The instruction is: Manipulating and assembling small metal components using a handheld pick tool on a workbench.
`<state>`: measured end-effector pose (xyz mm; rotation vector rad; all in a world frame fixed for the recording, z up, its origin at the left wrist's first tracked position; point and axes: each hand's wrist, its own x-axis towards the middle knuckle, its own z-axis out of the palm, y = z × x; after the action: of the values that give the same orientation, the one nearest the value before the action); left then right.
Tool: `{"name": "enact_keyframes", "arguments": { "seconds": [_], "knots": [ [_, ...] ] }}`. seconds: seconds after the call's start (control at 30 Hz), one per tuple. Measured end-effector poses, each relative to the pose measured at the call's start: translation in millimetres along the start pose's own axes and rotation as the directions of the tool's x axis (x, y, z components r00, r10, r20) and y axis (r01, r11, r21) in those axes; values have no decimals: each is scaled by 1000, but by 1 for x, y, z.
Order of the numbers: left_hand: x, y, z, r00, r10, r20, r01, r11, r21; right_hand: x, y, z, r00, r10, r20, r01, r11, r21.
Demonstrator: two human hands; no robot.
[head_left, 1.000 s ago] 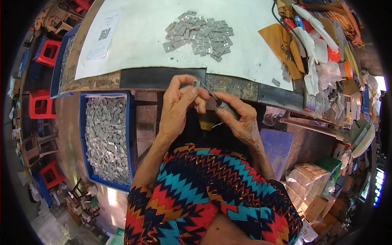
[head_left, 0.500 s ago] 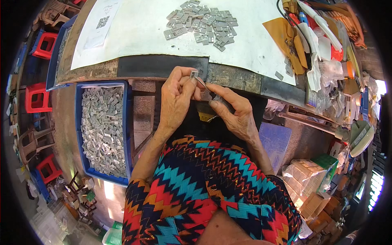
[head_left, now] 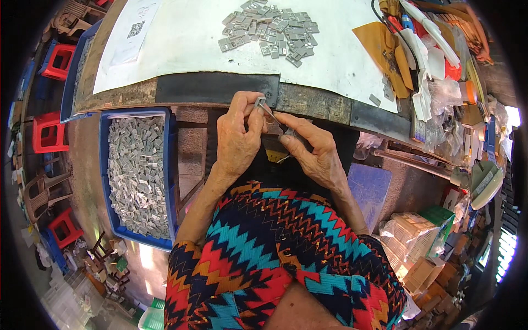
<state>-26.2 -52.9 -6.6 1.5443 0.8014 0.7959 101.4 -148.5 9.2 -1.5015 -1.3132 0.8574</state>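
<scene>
My left hand (head_left: 237,137) pinches a small grey metal piece (head_left: 260,102) just below the front edge of the workbench (head_left: 220,88). My right hand (head_left: 313,151) holds a thin metal tool (head_left: 273,116) whose tip touches that piece. Both hands are close together above my lap. A pile of similar grey metal pieces (head_left: 269,32) lies on the white sheet (head_left: 181,38) covering the bench top.
A blue crate (head_left: 171,165) full of grey metal pieces stands at my left. Red and blue crates (head_left: 49,60) sit farther left. Bags, paper, tools and packets (head_left: 434,60) crowd the bench's right end. Cardboard boxes (head_left: 418,242) lie at lower right.
The view has shifted slightly. My hands stay together at the bench edge, with the right hand's tool still working at the piece in my left fingers.
</scene>
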Motion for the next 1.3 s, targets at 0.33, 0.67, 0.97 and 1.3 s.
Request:
{"name": "enact_keyframes", "arguments": {
  "seconds": [0.33, 0.67, 0.97, 1.3],
  "knots": [
    [-3, -8, 1, 995, 90, -33, -86, 991, 99, -4, 4, 4, 1000, 13, -18, -13, 1000, 29],
    [-2, -14, -3, 915, 402, 0, -357, 812, 462, -6, -4, 9, 997, -65, -50, 57, 989, -136],
    [-4, -11, 2, 881, 473, 19, -441, 806, 395, -10, -16, 5, 982, -176, -64, 162, 971, -175],
    [8, -8, -5, 946, 293, 136, -323, 875, 362, -4, -14, -3, 930, 354, 103, -363, 829, 427]
  ]
}}
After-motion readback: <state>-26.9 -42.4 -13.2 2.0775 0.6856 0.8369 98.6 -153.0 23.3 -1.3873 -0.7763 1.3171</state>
